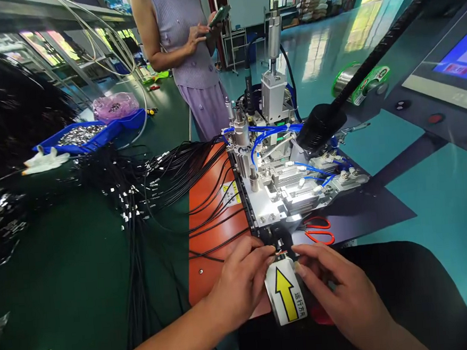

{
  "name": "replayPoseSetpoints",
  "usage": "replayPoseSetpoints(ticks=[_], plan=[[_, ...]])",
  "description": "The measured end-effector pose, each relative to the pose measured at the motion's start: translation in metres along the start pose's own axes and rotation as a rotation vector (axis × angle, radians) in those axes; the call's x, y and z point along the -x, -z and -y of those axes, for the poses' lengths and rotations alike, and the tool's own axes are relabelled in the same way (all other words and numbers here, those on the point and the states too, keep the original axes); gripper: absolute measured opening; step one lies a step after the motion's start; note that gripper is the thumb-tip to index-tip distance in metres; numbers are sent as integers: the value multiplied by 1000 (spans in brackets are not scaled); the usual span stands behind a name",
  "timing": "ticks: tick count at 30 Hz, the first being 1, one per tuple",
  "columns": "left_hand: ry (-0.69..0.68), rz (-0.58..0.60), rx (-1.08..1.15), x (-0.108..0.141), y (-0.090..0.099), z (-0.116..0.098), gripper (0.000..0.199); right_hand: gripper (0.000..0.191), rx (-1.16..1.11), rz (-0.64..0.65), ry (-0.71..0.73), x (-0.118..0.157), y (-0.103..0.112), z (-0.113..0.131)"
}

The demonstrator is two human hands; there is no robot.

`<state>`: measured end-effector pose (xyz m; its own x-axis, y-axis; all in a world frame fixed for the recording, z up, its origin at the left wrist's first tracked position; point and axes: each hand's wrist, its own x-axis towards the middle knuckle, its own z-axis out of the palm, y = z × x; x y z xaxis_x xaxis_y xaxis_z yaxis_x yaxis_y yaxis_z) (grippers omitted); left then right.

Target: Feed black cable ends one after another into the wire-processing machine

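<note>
My left hand (244, 275) is at the front of a metal machine (281, 166), its thumb and fingers pinched together above a plate with a yellow arrow (285, 291). What it pinches is small and mostly hidden by the fingertips. Black cables (216, 219) cross an orange board (210, 240) toward the machine's edge, and the nearest run up to my left hand. Just right of the arrow plate, my right hand (341, 290) has its index finger and thumb a little apart, with nothing visible between them.
Red-handled scissors (319, 230) lie right of the machine. Cable bundles with metal ends (129, 203), a blue tray of small metal parts (82, 135) and a white glove (46, 160) are to the left. A solder wire spool (350, 81) and screen panel are right. Another person (188, 45) stands behind, holding a phone.
</note>
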<state>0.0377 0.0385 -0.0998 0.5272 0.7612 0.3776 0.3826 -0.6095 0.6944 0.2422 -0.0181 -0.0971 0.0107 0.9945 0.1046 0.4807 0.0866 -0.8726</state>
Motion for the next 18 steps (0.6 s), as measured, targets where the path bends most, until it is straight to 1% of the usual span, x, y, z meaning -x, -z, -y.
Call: replayPoseSetpoints(ticks=[2,7,14,18], plan=[[14,-23,-16,2,-2,0,23,22,15,-17,26,0,-1,-1],[88,-83,-110,5,-5,1,11,25,44,-25,71,5,-5,-2],[155,-61,-122,5,-5,-2,10,37,72,12,124,9,-17,-2],[158,-50,-110,3,-4,-4,11,41,122,-2,158,11,-21,-4]])
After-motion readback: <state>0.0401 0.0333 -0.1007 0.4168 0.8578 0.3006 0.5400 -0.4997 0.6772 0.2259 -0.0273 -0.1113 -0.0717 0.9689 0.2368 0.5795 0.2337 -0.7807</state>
